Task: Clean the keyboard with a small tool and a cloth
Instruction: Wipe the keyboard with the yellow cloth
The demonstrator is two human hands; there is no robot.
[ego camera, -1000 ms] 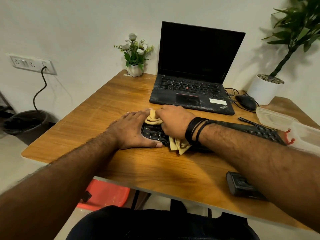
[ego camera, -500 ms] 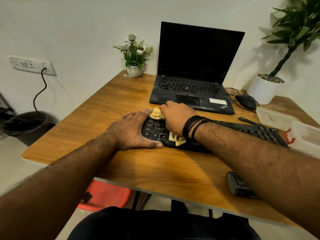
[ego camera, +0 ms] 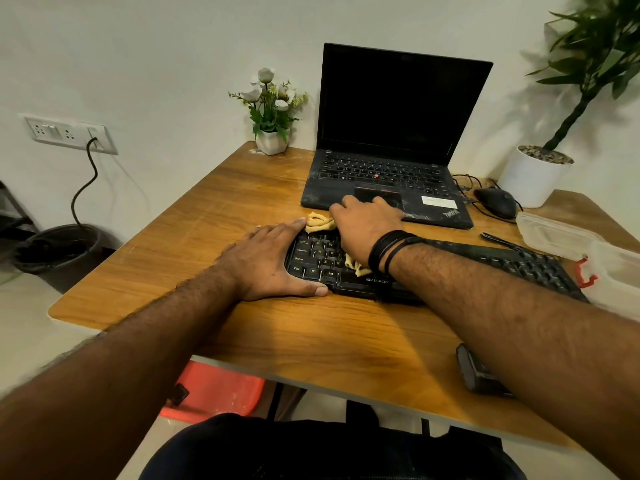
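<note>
Right hand point(ego camera: 363, 226) w/ cloth point(ego camera: 318, 221) slid farther up keyboard point(ego camera: 519, 265), left hand point(ego camera: 266, 261) bracing

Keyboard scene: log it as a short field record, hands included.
keyboard: black, flat on the wooden desk
cloth: yellow, bunched on the keyboard's left part
right hand: on top of the cloth, pressing it onto the keys
left hand: flat, bracing the keyboard's left end
laptop: open, screen dark, behind the keyboard

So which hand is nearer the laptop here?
Right. The right hand presses the cloth on the keyboard's far edge, just short of the laptop. The left hand rests at the keyboard's left end, farther back.
</note>
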